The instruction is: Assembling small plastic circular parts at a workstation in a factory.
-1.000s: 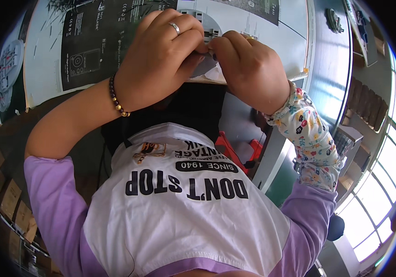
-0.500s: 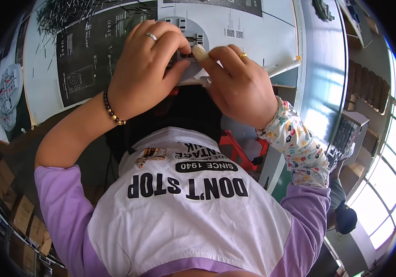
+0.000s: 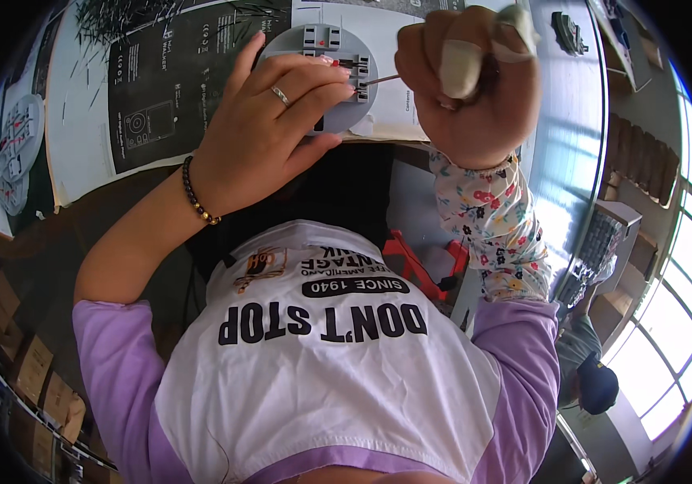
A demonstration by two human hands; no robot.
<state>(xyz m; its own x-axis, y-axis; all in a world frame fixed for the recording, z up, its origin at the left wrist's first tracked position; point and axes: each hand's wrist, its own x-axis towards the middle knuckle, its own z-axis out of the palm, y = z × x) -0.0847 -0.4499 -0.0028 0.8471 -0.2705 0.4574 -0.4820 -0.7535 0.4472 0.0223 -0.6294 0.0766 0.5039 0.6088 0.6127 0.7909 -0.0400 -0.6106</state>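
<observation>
My left hand (image 3: pixel 269 129) presses flat, fingers spread, on the round grey terminal base (image 3: pixel 331 77) lying on the worktable (image 3: pixel 79 137). My right hand (image 3: pixel 471 89) fists a thin screwdriver (image 3: pixel 382 79); I judge a tilted tip could slip from the terminal and jab my fingertips

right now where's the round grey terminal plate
In the head view, top centre: the round grey terminal plate lies on a white sheet, under the left hand's fingertips.

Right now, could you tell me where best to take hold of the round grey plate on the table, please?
Probably at the bare curved rim of the round grey plate, from its near edge: the terminal blocks fill its top, the left hand covers its left side, and the right hand brings a thin tool in from the right.
</observation>
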